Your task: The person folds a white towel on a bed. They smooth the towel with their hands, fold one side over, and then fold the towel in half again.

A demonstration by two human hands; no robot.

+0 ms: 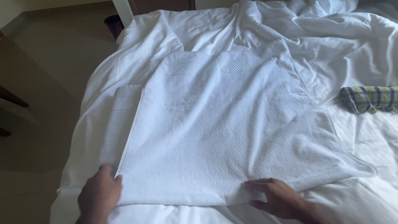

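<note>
Left hand: nearest the camera, at the towel's near left corner; fingers curled narrow over the edge, thumb at the hem. A firm pinch cannot be confirmed.
Right hand: on the near edge, right of centre; fingers extended flat, pressing the cloth, holding nothing.
Towel: white, folded, lying flat on the bed with a striped band along the far edge; a lower layer shows at the left, and a loose corner sticks out at the right.
Step in hand: judged as smoothing and squaring the near edge of a fold.
Next move calls for: both hands gripping the near corners evenly, layers kept aligned.
Bed: rumpled white sheet under the towel.
Cloth: green plaid, rolled, well apart at the right.
Count: hands, two; towel, one; plaid cloth, one.
</note>
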